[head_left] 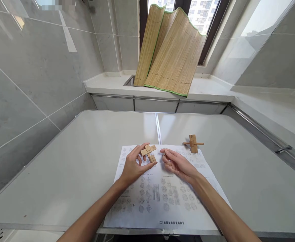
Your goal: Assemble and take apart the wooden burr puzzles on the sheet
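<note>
My left hand grips a small cluster of joined wooden puzzle pieces between thumb and fingers, just above a printed sheet. The pieces cross one another at angles. To the right of it, my right hand is closed in a pinch with the other fingers curled. Whatever sits at its fingertips is too small and hidden to name. A gap separates the two hands. Another wooden puzzle assembly, a marked flat block crossed by a thin stick, lies beyond my right hand at the sheet's far right corner.
The sheet, covered in small line diagrams, lies on a white folding table with a centre seam. Behind the table, a folded bamboo mat leans on a white ledge by the window. Grey tiled walls flank the table.
</note>
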The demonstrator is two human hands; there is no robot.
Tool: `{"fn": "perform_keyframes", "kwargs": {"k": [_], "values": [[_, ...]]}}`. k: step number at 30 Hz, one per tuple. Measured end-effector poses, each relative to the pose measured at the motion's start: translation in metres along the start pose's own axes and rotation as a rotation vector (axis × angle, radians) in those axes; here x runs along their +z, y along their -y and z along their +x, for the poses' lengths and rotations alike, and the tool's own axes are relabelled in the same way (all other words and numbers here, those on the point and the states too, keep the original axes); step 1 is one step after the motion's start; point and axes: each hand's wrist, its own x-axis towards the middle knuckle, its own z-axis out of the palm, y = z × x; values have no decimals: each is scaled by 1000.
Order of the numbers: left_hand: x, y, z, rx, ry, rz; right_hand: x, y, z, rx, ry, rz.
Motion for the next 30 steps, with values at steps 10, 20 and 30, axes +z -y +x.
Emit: {"fn": "perform_keyframes", "kwargs": {"k": [10, 20, 30], "values": [[-1, 2, -1, 2, 7, -5, 5, 5, -3, -148, -68, -104], [-2, 2, -1, 46, 41, 4, 9, 1, -3, -122, 34, -182], [1, 8, -2, 85, 156, -14, 17, -8, -4, -84, 60, -353]]}}
